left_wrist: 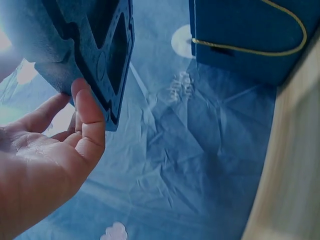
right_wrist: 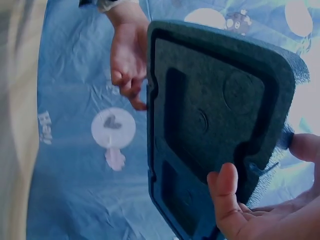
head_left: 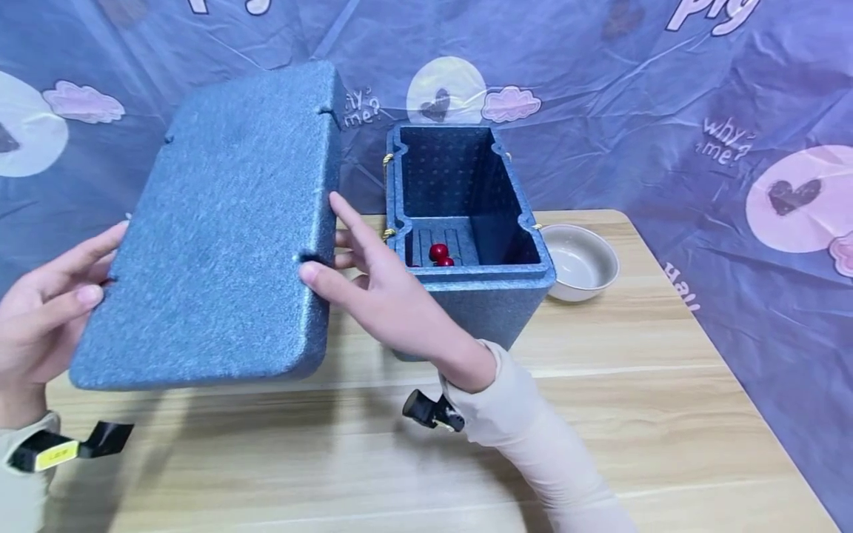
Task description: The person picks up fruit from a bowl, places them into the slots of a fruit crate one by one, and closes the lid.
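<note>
Both hands hold a blue foam lid [head_left: 220, 215] up above the table, tilted, left of the box. My left hand [head_left: 49, 318] grips its left edge, thumb on the top face and fingers behind. On the opposite edge my right hand [head_left: 386, 285] grips near a notch, thumb on top. The lid's recessed underside [right_wrist: 215, 105] shows in the right wrist view. A blue foam box [head_left: 476, 311] stands uncovered on the table, with yellow cord at its sides. Inside, small round red fruits [head_left: 438, 252] lie on the grooved floor near the front wall.
A whitish bowl [head_left: 580, 263] stands right of the box, close against it. The wooden table [head_left: 633, 414] has its right edge slanting toward the front. Behind hangs a wrinkled blue printed cloth [head_left: 586, 96], close to the table's back edge.
</note>
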Demonstrator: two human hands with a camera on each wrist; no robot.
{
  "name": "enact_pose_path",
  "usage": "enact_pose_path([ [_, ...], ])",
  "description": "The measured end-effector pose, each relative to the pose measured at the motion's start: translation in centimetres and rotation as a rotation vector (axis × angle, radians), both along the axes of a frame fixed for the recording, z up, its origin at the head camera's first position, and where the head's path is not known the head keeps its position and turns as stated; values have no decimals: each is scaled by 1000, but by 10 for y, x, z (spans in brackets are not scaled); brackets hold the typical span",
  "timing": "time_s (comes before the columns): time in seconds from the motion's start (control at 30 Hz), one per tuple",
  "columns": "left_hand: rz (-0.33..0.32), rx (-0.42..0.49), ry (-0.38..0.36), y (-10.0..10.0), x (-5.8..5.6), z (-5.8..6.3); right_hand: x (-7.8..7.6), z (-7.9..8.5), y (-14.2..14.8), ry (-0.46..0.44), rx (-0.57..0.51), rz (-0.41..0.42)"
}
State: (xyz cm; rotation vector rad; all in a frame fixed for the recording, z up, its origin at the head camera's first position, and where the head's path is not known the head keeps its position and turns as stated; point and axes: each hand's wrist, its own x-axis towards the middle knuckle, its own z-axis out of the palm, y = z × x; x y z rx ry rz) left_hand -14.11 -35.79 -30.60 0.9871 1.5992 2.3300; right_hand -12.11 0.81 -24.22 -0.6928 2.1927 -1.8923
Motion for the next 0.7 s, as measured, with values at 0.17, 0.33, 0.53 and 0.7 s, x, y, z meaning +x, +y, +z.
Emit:
enact_pose_path([
  [0.17,59,-9,11,12,-4,8,-4,9,13,67,83,-46],
  [0.33,107,-69,12,28,-8,19,-9,18,27,101,147,-72],
  [0.53,79,-96,-39,46,-14,31,-17,28,51,109,215,-96],
  [0.7,45,-145,-6,67,-22,42,-24,35,73,97,251,-128],
])
